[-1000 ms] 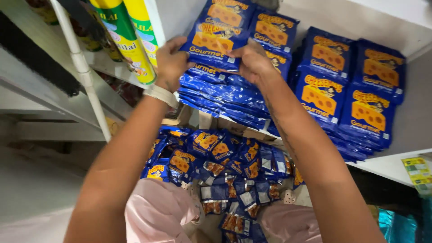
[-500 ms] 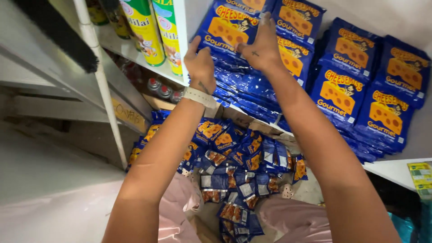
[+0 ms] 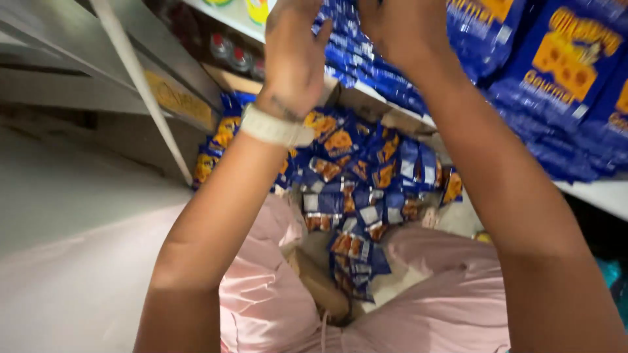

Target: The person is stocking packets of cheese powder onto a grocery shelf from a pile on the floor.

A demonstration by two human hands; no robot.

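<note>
Both of my arms are raised toward a shelf stacked with blue snack packets [image 3: 562,72] printed with orange crackers. My left hand [image 3: 294,59], with a pale wristband [image 3: 275,129] on the wrist, is against the left end of one stack of packets [image 3: 343,46]. On the right of that stack, my right hand [image 3: 402,36] presses on it. The top edge of the view cuts off the fingertips of both hands, so their grip is hidden. Below my arms, a loose heap of the same packets [image 3: 366,176] lies in an open cardboard box [image 3: 320,284].
The white shelf edge [image 3: 592,193] runs along the right. A white upright pole [image 3: 137,85] stands at the left, beside lower shelving holding red-topped cans [image 3: 229,51]. Yellow containers [image 3: 258,8] show at the top. My pink trousers [image 3: 445,301] fill the bottom.
My hands have risen along the stack to the top edge of the view. The view has tipped down and closer, so the box of loose packets now fills the middle.
</note>
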